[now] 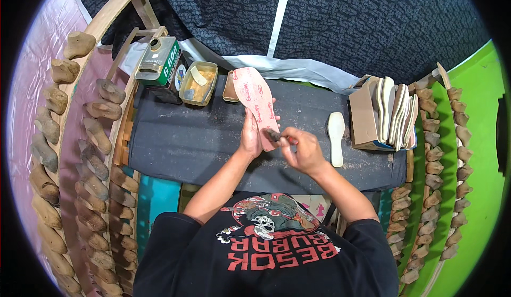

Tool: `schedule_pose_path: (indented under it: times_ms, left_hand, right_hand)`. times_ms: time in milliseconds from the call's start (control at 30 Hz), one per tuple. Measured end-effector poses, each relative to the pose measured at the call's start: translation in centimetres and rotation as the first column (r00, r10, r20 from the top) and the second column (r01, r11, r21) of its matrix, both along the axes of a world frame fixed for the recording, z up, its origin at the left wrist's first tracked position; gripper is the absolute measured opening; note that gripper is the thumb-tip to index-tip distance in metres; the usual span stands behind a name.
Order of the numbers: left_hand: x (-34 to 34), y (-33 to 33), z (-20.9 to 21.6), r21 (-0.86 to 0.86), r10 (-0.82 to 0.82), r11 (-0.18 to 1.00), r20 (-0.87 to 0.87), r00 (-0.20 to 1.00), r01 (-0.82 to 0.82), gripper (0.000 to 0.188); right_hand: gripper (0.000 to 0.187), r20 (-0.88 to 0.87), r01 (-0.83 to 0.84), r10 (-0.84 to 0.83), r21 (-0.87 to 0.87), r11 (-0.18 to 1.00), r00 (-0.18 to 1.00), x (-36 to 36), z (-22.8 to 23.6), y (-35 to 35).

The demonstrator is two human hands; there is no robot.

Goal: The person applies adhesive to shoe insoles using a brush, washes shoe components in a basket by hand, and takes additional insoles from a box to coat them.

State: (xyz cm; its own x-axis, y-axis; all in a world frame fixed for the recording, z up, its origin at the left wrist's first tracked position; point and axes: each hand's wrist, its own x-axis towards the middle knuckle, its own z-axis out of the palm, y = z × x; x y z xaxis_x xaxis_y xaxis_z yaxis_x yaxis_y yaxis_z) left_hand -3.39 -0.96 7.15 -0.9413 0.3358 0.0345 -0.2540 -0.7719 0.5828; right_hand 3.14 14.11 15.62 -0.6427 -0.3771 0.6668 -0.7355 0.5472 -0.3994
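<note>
My left hand [249, 133] holds a pale pink insole board [254, 92] with red print, its broad end pointing away from me. The fingers wrap its edge and partly pass underneath. In my right hand [304, 151] is a short brush [273, 135] with a dark tip, pinched between thumb and fingers. That tip is at the narrow heel end of the board and seems to touch it. A cream sole-shaped piece [336, 137] lies on the table to the right of my right hand.
The table has a dark cloth [202, 137]. At its left stand a green-and-black metal can [161, 65] and a tub [198, 84] of yellowish paste. A small brown box [230, 88] sits behind the board. A carton [367, 121] of soles stands right. Racks of shoe lasts [48, 129] flank both sides.
</note>
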Motion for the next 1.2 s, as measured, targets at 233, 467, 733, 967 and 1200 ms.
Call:
schedule_pose_path:
  times_ms: [233,467,733,967,1200]
  left_hand:
    - [0.2,-0.3,0.4,0.051,0.051,0.997,-0.009,0.999,-0.051,0.068]
    - [0.4,-1.8,0.9,0.064,0.034,0.997,0.014,0.999,-0.035,0.07]
    - [0.6,-2.5,1.0,0.114,0.077,0.99,0.018,0.997,-0.078,0.067]
    - [0.7,-4.0,0.3,0.121,0.022,0.992,0.066,0.998,-0.029,0.067]
    - [0.8,-2.8,-1.5,0.069,0.078,0.994,0.03,0.996,-0.08,0.061]
  right_hand:
    - [0.023,0.108,0.236,-0.231,-0.036,0.971,0.967,-1.3,-0.1,0.4]
    - [0.025,0.033,0.013,-0.013,0.003,1.0,0.999,0.0,-0.1,-1.7]
    - [0.026,-0.027,0.133,-0.134,-0.024,0.991,0.991,-1.4,0.4,-1.4]
    - [0.028,0.034,0.061,-0.062,0.019,0.998,0.998,0.4,-0.7,-2.4]
    - [0.026,0.018,0.128,-0.129,0.048,0.991,0.991,-0.1,-0.3,-1.7]
